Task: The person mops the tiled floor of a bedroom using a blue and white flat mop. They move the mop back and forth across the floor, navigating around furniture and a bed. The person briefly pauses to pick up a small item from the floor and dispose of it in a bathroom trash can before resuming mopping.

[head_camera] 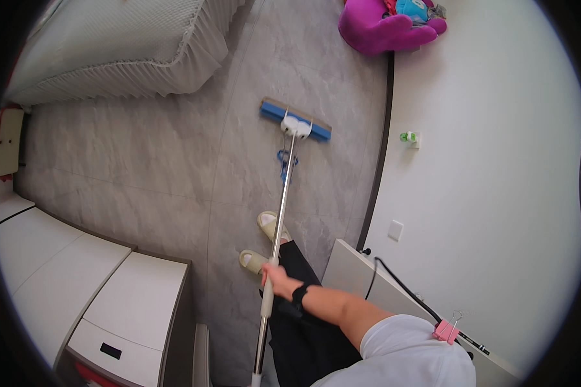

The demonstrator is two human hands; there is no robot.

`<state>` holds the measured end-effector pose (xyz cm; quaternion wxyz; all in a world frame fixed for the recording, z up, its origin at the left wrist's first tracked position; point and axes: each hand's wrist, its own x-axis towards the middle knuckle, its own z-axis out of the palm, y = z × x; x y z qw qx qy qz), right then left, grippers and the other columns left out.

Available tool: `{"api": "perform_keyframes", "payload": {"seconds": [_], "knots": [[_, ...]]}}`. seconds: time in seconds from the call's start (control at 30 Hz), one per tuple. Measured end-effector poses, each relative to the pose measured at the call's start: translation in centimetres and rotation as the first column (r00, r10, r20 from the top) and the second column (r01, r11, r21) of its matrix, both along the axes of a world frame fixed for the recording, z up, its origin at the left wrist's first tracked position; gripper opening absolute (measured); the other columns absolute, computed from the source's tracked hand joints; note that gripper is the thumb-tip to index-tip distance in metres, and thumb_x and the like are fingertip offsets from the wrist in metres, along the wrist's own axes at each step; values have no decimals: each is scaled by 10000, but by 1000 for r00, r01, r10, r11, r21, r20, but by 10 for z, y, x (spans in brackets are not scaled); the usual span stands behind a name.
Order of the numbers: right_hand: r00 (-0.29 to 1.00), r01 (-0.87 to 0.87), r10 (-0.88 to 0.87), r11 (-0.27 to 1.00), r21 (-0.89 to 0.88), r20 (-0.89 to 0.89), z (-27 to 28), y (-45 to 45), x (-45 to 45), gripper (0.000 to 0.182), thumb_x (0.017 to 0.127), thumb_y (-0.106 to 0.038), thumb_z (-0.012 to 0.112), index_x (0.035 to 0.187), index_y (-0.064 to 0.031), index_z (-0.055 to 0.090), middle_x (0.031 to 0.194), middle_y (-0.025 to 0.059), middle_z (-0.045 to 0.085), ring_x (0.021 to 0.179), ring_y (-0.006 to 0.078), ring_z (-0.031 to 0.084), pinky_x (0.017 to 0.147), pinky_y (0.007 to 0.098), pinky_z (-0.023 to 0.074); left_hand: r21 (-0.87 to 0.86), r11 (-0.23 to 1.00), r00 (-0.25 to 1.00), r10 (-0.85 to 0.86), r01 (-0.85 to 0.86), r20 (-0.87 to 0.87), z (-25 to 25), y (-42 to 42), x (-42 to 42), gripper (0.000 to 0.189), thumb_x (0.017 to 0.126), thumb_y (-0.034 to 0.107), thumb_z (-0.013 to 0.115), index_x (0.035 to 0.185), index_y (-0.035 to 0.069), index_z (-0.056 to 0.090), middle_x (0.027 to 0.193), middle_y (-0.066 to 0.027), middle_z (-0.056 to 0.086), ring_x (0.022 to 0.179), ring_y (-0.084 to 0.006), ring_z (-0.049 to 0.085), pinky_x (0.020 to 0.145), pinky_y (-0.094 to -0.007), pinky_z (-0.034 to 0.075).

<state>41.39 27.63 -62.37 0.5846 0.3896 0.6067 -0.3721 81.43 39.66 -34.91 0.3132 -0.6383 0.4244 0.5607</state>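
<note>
My right hand (277, 279), with a black band at the wrist, is wrapped around the pale grip of a sponge mop's metal pole (282, 203). The pole slants up the picture to a white plastic bracket (295, 126) and a wide blue sponge head (319, 131), which is over the grey tiled floor (164, 145). Beneath the pole is a blue looped piece (285, 159); whether it belongs to the mop I cannot tell. Below my hand, the pole runs out at the bottom edge. My left hand is out of view.
Light green slippers (252, 261) are on my feet. A bed with a white skirt (193, 72) stands upper left, a white cabinet (130, 300) lower left. Along the right wall are a magenta plush seat (368, 29), a plugged-in green device (408, 137) and a white door (348, 271).
</note>
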Motion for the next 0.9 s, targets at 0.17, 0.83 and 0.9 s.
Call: {"api": "perform_keyframes", "payload": {"seconds": [0.17, 0.83, 0.9], "knots": [[910, -62, -7, 986, 153, 414, 92, 57, 121, 145, 740, -103, 613, 663, -51, 503, 573, 36, 503, 468, 171, 508, 452, 327, 458, 272, 953, 936, 33, -135, 349, 71, 8, -10, 245, 744, 131, 636, 920, -27, 571, 725, -103, 603, 652, -207, 537, 584, -387, 441], [699, -382, 234, 921, -76, -676, -13, -110, -318, 199, 796, -118, 569, 879, 11, 442, 655, 90, 518, 504, 178, 537, 430, 336, 475, -61, 998, 899, -5, -25, -437, -131, -130, -391, 148, 759, 109, 558, 722, -16, 489, 518, -99, 518, 387, -189, 514, 380, -308, 407], [795, -375, 234, 915, -150, -560, -19, -87, -320, 167, 787, -90, 556, 864, 3, 440, 654, 96, 504, 523, 202, 544, 454, 367, 490, -35, 997, 922, -76, 68, -380, -122, -141, -376, 253, 731, 178, 550, 861, -39, 568, 824, -259, 600, 836, -405, 583, 731, -426, 464]]}}
